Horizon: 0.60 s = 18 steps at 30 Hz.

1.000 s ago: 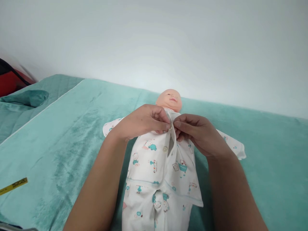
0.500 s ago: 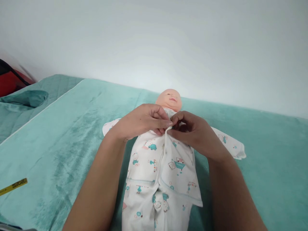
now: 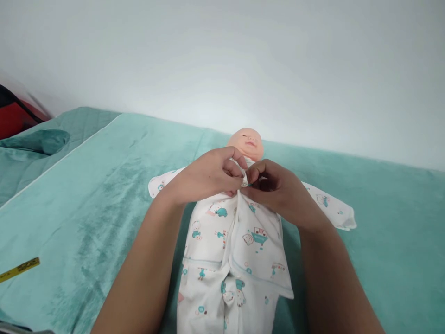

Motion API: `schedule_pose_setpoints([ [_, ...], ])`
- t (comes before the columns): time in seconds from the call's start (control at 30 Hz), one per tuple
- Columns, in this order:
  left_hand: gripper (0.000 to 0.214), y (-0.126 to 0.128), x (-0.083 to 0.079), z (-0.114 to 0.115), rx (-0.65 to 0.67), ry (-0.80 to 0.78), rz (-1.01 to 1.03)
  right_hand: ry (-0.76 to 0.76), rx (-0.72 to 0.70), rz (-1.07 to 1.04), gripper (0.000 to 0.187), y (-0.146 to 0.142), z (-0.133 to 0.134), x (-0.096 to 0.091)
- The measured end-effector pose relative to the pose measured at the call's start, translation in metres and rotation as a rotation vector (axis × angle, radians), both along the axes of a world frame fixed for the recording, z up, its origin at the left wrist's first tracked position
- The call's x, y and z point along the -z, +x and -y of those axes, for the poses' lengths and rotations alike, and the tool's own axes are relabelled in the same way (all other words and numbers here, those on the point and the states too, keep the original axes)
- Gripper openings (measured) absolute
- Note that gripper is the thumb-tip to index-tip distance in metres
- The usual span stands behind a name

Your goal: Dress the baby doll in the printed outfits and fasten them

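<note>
Head view, and I am looking down on a doll (image 3: pixel 246 138) lying on its back, dressed in a white shirt (image 3: pixel 212 232) and matching trousers (image 3: pixel 208 308). Its head is smooth, rounded and pinkish, with the dull sheen of plastic or rubber. The shirt looks soft and thin, scattered with small teal and coral drawings; a blue stitched line runs along its hem, and the front edges part in a small notch above the trousers.

Under the doll spreads a green cover (image 3: pixel 104 185), plush and velvety, its nap brushed into darker streaks. At the far left there is a quilted stretch with an oval hollow.

The doll's long axis runs away from the person, head toward the plain pale wall (image 3: pixel 222 60) and legs toward the camera. Its sleeves reach out to both sides, the right-hand one slanting down.

Both hands meet at the upper chest, just below the neck. The left hand (image 3: pixel 212 174) has thumb and fingers pinched on the shirt's front edge; the right hand (image 3: pixel 281 188) is clamped on the opposite edge, fingertips almost touching the left's. A small pale bit between them is too tiny to make out.

On the cover lies a flat yellow strip (image 3: pixel 21 269) with black marks.
</note>
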<state>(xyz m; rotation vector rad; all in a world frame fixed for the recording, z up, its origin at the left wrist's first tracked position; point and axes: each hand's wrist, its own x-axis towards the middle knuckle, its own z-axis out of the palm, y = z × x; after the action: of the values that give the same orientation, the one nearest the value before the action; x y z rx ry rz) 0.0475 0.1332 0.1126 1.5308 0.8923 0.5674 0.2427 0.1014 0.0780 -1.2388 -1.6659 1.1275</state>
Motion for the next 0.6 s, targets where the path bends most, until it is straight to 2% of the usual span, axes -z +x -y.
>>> schedule_pose_setpoints([
  [0.3, 0.019, 0.0, 0.002, 0.0, 0.015, -0.034, 0.096, -0.026, -0.022, -0.085, 0.019, 0.002, -0.002, 0.003],
  [0.47, 0.011, -0.003, 0.002, -0.004, 0.025, -0.003, 0.022, -0.044, -0.06, -0.125, 0.018, 0.006, -0.003, 0.004],
  [0.53, 0.009, -0.007, -0.003, -0.002, 0.046, 0.037, -0.04, -0.045, -0.071, -0.126, 0.019, 0.007, -0.003, 0.002],
  [0.6, 0.009, -0.013, -0.014, 0.008, -0.01, 0.133, -0.107, -0.046, -0.047, -0.139, 0.021, 0.007, -0.002, 0.0],
])
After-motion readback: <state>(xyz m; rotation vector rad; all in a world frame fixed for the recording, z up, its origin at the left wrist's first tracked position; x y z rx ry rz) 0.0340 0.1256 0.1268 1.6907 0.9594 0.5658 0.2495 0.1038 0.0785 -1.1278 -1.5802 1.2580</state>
